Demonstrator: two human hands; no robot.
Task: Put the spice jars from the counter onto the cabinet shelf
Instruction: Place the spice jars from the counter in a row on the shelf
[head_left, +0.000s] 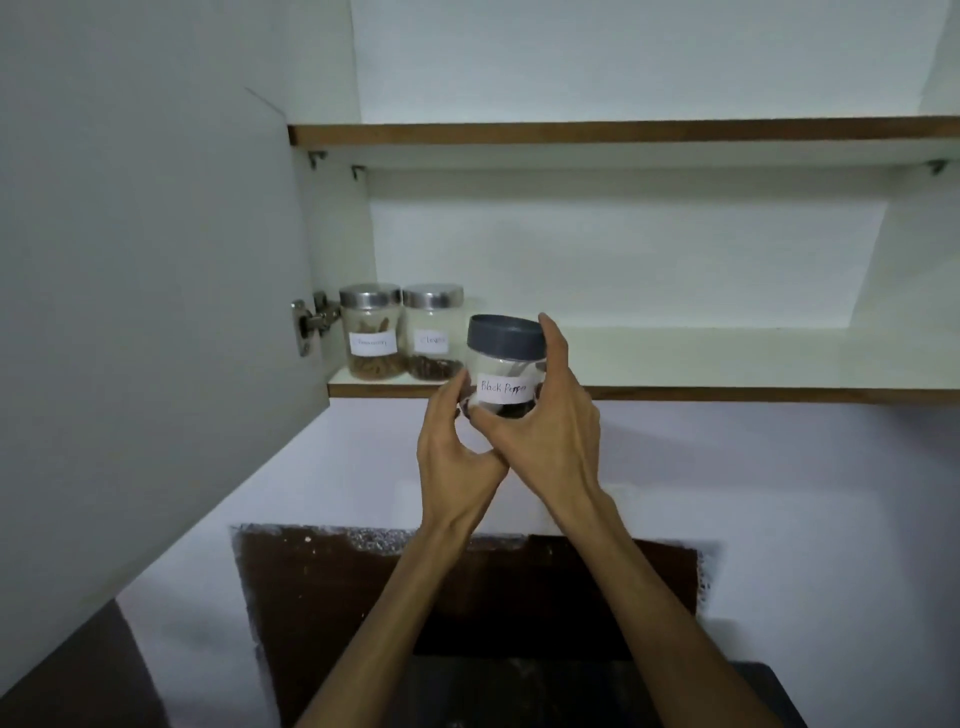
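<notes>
Both my hands hold a clear jar (506, 364) with a dark grey lid and a white label reading "Black Pepper", just in front of the lower cabinet shelf (675, 394). My left hand (452, 447) cups its base from the left. My right hand (550, 421) wraps its right side, fingertips up at the lid. Two steel-lidded jars stand at the shelf's left end: one with brown sticks (371, 332) and one labelled "Cloves" (434, 332), side by side.
The cabinet door (156, 260) stands open to the left on a metal hinge (311, 322). An upper shelf (623, 132) runs above. The lower shelf is bare to the right of the jars. Below is a white wall with a dark brown patch (322, 597).
</notes>
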